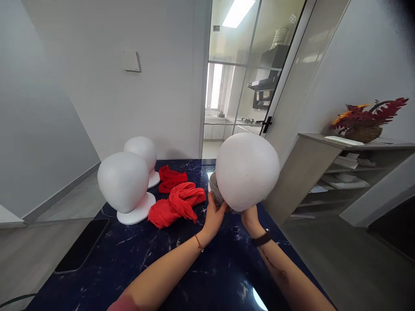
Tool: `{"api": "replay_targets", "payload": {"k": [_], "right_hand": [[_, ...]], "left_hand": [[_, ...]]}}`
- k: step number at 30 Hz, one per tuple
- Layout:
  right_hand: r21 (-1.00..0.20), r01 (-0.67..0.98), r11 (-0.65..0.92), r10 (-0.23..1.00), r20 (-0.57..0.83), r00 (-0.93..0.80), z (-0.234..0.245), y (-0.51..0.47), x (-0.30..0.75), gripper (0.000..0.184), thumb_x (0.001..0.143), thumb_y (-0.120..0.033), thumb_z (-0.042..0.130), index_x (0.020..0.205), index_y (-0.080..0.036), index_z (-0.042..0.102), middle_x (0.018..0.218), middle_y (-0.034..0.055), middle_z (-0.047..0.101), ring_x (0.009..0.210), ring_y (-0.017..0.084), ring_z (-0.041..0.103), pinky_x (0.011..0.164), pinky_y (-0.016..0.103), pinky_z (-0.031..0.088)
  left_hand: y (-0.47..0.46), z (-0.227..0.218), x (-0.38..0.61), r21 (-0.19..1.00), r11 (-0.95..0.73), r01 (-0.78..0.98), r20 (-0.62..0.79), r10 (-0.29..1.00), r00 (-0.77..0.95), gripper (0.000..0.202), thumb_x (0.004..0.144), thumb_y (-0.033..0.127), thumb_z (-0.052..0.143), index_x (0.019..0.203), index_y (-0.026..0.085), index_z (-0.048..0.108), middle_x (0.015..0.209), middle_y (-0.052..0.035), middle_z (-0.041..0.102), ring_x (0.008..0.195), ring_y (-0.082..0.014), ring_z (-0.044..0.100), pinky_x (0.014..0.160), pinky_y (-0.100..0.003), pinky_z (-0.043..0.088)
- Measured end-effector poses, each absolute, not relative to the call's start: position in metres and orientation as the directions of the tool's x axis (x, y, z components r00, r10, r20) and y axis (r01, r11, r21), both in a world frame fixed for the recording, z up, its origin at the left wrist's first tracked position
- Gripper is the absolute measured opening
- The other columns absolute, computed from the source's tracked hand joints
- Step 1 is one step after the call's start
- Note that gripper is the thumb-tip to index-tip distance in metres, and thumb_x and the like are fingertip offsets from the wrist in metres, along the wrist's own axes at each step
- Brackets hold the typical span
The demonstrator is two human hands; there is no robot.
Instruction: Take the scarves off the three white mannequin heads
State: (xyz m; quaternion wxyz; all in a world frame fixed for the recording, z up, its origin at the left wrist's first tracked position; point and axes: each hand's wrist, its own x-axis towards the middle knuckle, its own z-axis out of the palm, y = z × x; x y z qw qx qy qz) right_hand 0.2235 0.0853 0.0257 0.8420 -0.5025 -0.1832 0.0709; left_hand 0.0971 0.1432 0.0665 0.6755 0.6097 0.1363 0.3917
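A white foam mannequin head (248, 170) stands in front of me at the right of the table, with a grey cloth (215, 189) at the left of its neck. My left hand (215, 212) is closed on the grey cloth low down, thumb and fingers pressed to it. Under the right side of the foam head is my right hand (251, 221); its fingers are hidden behind the head. To the left lie a bright red cloth (177, 204), bunched and twisted, and a darker red cloth (171, 179) behind it.
Two more white foam heads, a nearer one (123, 181) and a farther one (142, 151), stand on round bases at the left. A black flat slab (82, 245) lies at the left edge of the dark blue marbled table (191, 285). A shelf (319, 155) stands right.
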Motion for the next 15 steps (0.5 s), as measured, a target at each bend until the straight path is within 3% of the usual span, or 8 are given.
{"api": "replay_targets", "payload": {"k": [5, 9, 15], "right_hand": [[-0.898, -0.034, 0.439, 0.360, 0.142, 0.922, 0.028, 0.055, 0.120, 0.055, 0.072, -0.045, 0.063, 0.120, -0.020, 0.057, 0.115, 0.0068, 0.066, 0.102, 0.022, 0.058, 0.090, 0.041, 0.047], [-0.937, -0.073, 0.342, 0.435, 0.089, 0.896, 0.023, 0.043, 0.045, 0.055, 0.080, -0.048, 0.055, 0.129, -0.026, 0.050, 0.126, 0.0047, 0.060, 0.108, 0.022, 0.058, 0.090, 0.038, 0.049], [-0.980, -0.053, 0.193, 0.511, 0.054, 0.858, -0.002, 0.038, -0.011, 0.060, 0.083, -0.049, 0.050, 0.139, -0.029, 0.040, 0.136, 0.0027, 0.052, 0.125, 0.024, 0.048, 0.099, 0.038, 0.044]], "left_hand": [[0.114, 0.076, 0.003, 0.963, -0.100, -0.250, 0.239, 0.747, 0.621, 0.063, 0.083, 0.040, 0.059, 0.136, 0.021, 0.030, 0.126, -0.0115, 0.058, 0.114, -0.0239, 0.055, 0.099, -0.040, 0.042], [0.102, 0.056, -0.064, 0.987, -0.056, -0.153, 0.134, 0.817, 0.561, 0.056, 0.078, 0.041, 0.063, 0.126, 0.022, 0.041, 0.123, -0.0097, 0.059, 0.113, -0.0248, 0.056, 0.095, -0.036, 0.045], [0.096, 0.024, -0.121, 0.987, 0.152, -0.056, -0.101, 0.848, 0.520, 0.057, 0.072, 0.049, 0.066, 0.117, 0.022, 0.043, 0.100, -0.0070, 0.067, 0.077, -0.0224, 0.066, 0.063, -0.032, 0.054]]}}
